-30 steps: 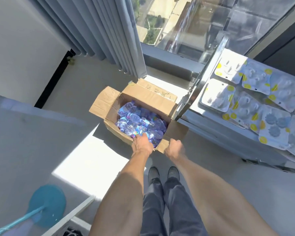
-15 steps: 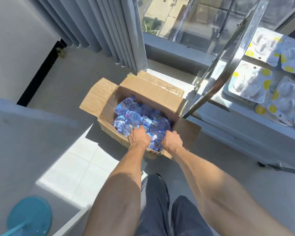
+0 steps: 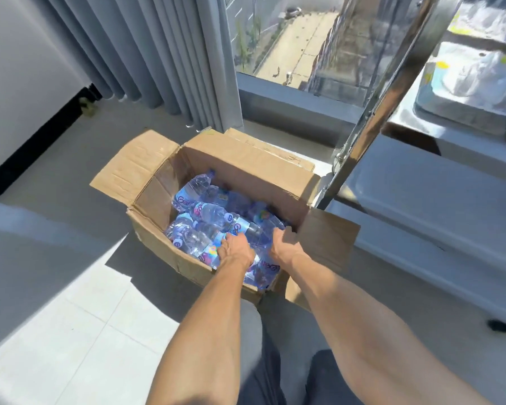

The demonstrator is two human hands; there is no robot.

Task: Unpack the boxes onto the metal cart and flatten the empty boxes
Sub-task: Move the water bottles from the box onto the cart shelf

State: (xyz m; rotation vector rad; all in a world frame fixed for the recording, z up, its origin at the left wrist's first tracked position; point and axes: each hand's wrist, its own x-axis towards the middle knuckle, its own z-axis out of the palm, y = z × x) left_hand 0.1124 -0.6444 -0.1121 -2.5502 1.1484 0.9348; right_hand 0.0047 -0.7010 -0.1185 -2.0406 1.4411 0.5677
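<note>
An open cardboard box (image 3: 246, 159) stands on the floor, flaps spread, holding several clear water bottles (image 3: 208, 211) with blue labels. My left hand (image 3: 235, 249) lies palm down in the box near its front wall, fingers curled over a bottle. My right hand (image 3: 285, 244) is beside it, fingers dug down into the bottle pile; its grip is hidden. The metal cart (image 3: 421, 194) stands just right of the box, its chrome upright (image 3: 392, 92) rising beside the box's right flap.
Plastic blister packs (image 3: 473, 80) lie on the cart's top shelf. A cart caster (image 3: 503, 327) is at the right edge. Grey curtains (image 3: 158, 54) and a window sill (image 3: 289, 103) are behind the box. A grey surface (image 3: 27, 258) lies at the left.
I have leaned closer to the box. Both hands moved from its front edge down into the bottles.
</note>
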